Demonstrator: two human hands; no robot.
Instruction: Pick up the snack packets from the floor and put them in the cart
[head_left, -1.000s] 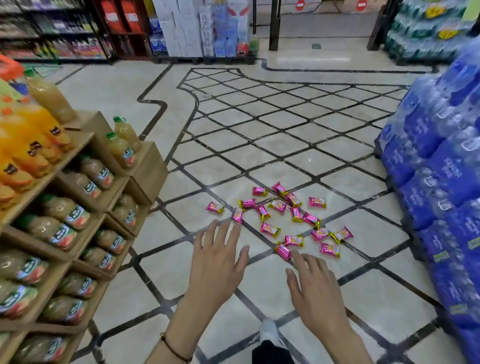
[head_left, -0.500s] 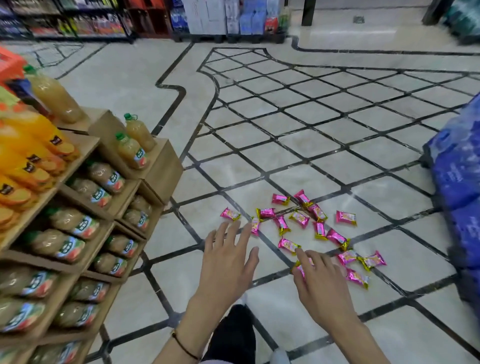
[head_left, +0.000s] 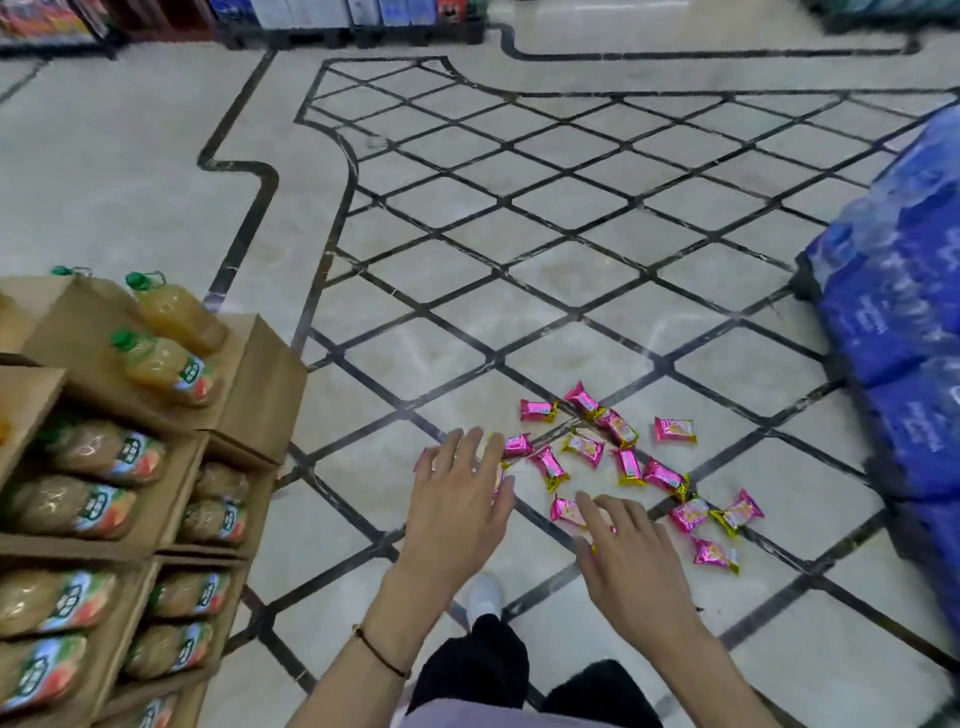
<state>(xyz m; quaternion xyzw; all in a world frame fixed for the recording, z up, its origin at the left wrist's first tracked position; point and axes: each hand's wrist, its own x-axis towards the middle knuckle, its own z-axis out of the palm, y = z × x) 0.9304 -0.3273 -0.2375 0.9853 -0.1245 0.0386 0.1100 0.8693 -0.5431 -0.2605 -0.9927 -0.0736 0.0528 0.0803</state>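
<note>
Pale marble floor (head_left: 156, 171) with thin black lines in a diamond pattern fills most of this shop view. Pink packets (head_left: 587, 449) with yellow ends lie scattered on it, a little right of the middle, some touching each other and some apart. Both hands reach down to them, palms turned to the floor.

The left hand (head_left: 457, 499) is over the left edge of the group. Its grip is wide, fingers straight and spread, and it holds nothing. Bits of pink show beside its fingers, but I cannot tell if it touches them. The right hand (head_left: 628, 561) is over the near edge, its grip also wide and holding nothing. Its fingertips lie over one of the packets, but contact is not sure.

A thin cord (head_left: 379, 652) goes around the left wrist. A white shoe (head_left: 484, 592) stands on the floor between the arms.

At the left is a cardboard shelf (head_left: 260, 384) with juice bottles (head_left: 161, 369). At the right is a stack of blue packs (head_left: 904, 322).
</note>
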